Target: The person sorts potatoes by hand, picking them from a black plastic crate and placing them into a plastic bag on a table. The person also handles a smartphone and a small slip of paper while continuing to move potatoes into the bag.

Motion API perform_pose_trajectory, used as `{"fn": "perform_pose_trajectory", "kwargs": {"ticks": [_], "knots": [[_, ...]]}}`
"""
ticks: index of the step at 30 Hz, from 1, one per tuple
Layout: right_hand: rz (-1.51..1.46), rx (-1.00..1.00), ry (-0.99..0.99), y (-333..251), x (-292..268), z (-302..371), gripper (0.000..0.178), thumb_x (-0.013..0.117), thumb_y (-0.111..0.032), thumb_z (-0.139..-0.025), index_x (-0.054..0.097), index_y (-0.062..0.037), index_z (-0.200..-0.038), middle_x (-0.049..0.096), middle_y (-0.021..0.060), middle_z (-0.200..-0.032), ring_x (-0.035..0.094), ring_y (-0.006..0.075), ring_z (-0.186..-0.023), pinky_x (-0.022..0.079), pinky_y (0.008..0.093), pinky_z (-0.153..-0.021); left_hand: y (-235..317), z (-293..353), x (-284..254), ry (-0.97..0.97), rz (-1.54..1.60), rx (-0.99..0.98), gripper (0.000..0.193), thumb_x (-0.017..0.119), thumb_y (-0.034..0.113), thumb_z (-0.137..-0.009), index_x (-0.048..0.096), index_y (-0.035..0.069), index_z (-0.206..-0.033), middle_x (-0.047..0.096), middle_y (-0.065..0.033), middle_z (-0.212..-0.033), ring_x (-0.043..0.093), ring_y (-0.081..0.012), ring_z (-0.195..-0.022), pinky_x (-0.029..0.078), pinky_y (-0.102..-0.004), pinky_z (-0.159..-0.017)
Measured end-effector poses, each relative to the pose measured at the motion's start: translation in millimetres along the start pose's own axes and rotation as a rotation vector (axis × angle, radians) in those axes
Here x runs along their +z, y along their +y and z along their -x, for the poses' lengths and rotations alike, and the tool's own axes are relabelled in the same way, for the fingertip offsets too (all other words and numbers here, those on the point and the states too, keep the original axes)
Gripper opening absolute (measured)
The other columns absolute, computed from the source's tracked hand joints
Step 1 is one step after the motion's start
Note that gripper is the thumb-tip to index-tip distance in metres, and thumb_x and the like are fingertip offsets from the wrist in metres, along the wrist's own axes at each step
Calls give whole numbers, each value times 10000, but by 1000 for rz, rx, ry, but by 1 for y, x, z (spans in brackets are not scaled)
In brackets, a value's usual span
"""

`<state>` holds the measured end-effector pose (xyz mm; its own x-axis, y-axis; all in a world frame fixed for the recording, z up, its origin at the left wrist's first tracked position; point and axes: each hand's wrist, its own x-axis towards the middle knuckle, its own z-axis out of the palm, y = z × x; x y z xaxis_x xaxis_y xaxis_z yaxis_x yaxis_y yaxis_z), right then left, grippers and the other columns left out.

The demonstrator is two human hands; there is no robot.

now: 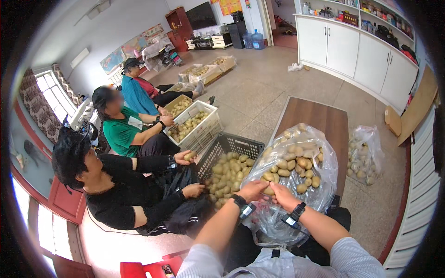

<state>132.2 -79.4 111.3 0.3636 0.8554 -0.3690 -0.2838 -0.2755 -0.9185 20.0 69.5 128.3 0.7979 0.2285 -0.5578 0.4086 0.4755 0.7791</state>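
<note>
In front of me a clear plastic bag (324, 139) lies open on a brown wooden table, with many small oval, yellow-brown pieces (289, 164) inside; they look like kiwifruit or potatoes, and I cannot tell which. At the bag's near edge my left hand (253, 191) and my right hand (284, 196) meet, closed, with one oval piece (268, 190) between their fingertips. Both wrists carry dark straps with small devices. Just left of my left hand, a dark grey crate (241, 144) holds many paler, yellow-green pieces of the same shape.
Left of the crate sits a co-worker in black (111, 185), one piece in a hand. Farther off, another person in green (123, 129) works at white crates (208, 121); one in blue sits beyond. A second filled bag (365, 155) stands right of the brown table (329, 113).
</note>
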Motion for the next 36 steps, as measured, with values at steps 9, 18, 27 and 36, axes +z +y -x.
{"fn": "perform_pose_trajectory", "kwargs": {"ticks": [9, 18, 27, 36], "knots": [[507, -429, 303, 18, -25, -24, 348, 532, -343, -958, 557, -21, -1087, 577, 96, -753, 572, 259, -663, 472, 358, -620, -7, -17, -14, 79, 132, 111, 376, 620, 330, -933, 517, 47, -1157, 635, -77, -948, 637, -167, -661, 567, -293, -564], [1313, -432, 624, 28, -74, 15, 481, 716, -154, -719, 575, -85, -1173, 536, 154, -1204, 455, 373, -1162, 445, 478, -918, -34, -26, -77, 353, -484, 775, 325, 538, 266, -970, 492, 36, -1194, 610, -128, -1036, 638, -221, -786, 576, -346, -664], [1460, -565, 560, 58, -97, 6, 257, 576, -85, -777, 657, -91, -1021, 566, 116, -1048, 488, 350, -1094, 483, 445, -821, -63, -39, -162, 614, -1132, 802, 383, 514, 220, -972, 449, 22, -1293, 573, -157, -1156, 633, -297, -886, 580, -391, -729], [1500, -303, 511, 69, -92, 10, 246, 588, -80, -770, 591, -79, -1016, 578, 153, -1068, 564, 391, -987, 486, 469, -818, -68, -40, -167, 805, -689, 659, 441, 628, 423, -847, 644, -8, -938, 652, -229, -967, 615, -393, -908, 492, -469, -798]]}}
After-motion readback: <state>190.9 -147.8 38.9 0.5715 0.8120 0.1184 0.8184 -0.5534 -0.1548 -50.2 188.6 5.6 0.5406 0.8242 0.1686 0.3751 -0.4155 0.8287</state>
